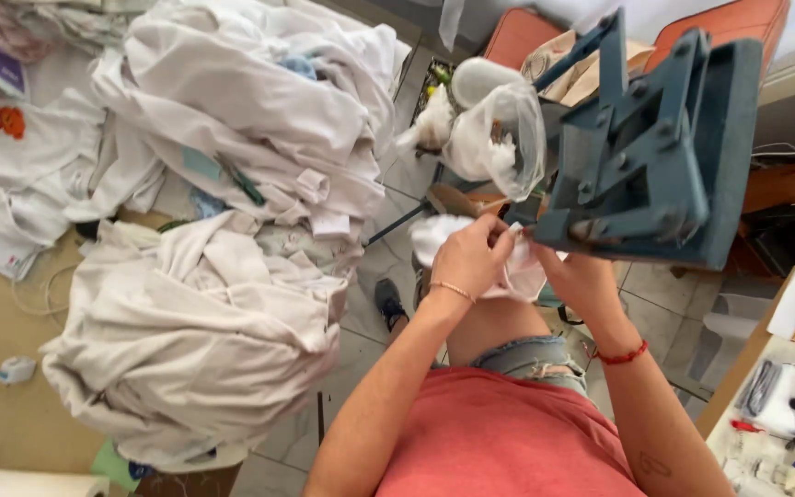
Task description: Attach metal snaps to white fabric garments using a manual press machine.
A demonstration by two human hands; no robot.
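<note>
Both my hands hold a small piece of white cloth in front of me, just below the blue-grey heat press. My left hand, with a thin bracelet at the wrist, pinches the top edge of the cloth. Beside it, my right hand, with a red cord on the wrist, grips the same cloth from the right, close under the press's lower plate. I sit with my knee under the cloth, in denim shorts and a red top.
A big heap of white garments covers the table at left, with another pile nearer me. A clear plastic bag of white scraps hangs by the press. A side table with tools and paper stands at right. Tiled floor lies below.
</note>
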